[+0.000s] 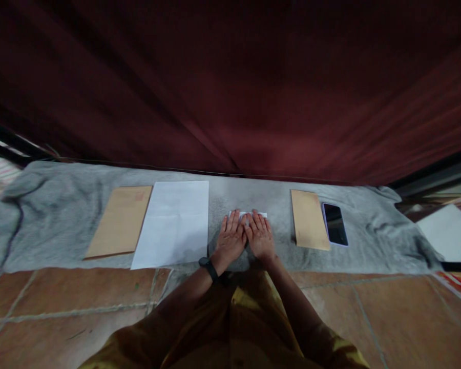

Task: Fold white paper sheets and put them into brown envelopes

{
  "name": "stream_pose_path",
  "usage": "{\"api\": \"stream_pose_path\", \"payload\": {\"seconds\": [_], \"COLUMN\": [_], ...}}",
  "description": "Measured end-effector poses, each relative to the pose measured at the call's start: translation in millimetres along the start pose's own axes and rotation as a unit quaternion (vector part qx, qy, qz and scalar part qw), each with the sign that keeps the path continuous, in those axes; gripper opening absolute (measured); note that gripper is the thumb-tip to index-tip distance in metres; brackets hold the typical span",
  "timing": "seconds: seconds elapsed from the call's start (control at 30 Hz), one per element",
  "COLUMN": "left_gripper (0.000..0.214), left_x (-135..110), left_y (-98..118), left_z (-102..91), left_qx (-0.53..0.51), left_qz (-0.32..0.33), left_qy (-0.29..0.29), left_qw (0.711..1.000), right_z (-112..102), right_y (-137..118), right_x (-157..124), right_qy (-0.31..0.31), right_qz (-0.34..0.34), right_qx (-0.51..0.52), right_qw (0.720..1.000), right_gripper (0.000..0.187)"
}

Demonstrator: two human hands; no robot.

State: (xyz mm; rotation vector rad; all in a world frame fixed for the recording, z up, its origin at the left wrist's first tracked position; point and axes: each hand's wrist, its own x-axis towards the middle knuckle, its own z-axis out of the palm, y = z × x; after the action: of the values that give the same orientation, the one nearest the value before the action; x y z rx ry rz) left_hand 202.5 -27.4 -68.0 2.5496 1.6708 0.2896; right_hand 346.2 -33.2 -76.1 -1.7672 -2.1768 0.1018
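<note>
Both palms lie flat, side by side, on a small white piece of paper (264,214) at the middle of the grey cloth (253,192). My left hand (230,239), with a dark watch at its wrist, has its fingers stretched out. My right hand (260,239) rests beside it, fingers spread, the thumbs close together. Most of the paper is hidden; only its far edge shows. Left of my hands lie large white sheets (172,220) and a brown envelope (121,220). To the right is a smaller brown envelope (310,220).
A phone (335,224) with a dark screen lies just right of the smaller envelope. Behind the cloth hangs a dark red curtain (230,102). Orange floor tiles (80,292) run along the near side. A white sheet-like thing (451,233) is at the far right.
</note>
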Motion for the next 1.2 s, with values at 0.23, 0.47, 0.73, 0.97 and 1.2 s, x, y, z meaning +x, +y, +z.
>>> {"api": "stream_pose_path", "payload": {"seconds": [0.23, 0.47, 0.73, 0.97, 1.2], "left_gripper": [0.061, 0.066, 0.066, 0.066, 0.070], "left_x": [-6, -7, -8, -8, -8], "left_y": [-2, -1, -2, -3, -4], "left_z": [-1.0, -0.8, -3.2, -0.3, 1.1], "left_qx": [0.001, -0.002, -0.002, -0.001, 0.009], "left_qz": [-0.053, -0.070, -0.057, -0.050, -0.047], "left_qy": [0.021, 0.021, 0.037, 0.047, 0.048], "left_qw": [0.998, 0.997, 0.998, 0.998, 0.998], "right_z": [2, 7, 5, 4, 6], "right_y": [6, 6, 15, 13, 16], "right_x": [-4, -9, -23, -22, -24], "right_qy": [0.024, 0.044, 0.062, 0.066, 0.068], "right_qz": [0.023, 0.048, 0.081, 0.092, 0.086], "right_qx": [-0.031, -0.066, -0.090, -0.087, -0.076], "right_qw": [0.999, 0.996, 0.991, 0.990, 0.991], "right_gripper": [0.053, 0.054, 0.056, 0.056, 0.057]}}
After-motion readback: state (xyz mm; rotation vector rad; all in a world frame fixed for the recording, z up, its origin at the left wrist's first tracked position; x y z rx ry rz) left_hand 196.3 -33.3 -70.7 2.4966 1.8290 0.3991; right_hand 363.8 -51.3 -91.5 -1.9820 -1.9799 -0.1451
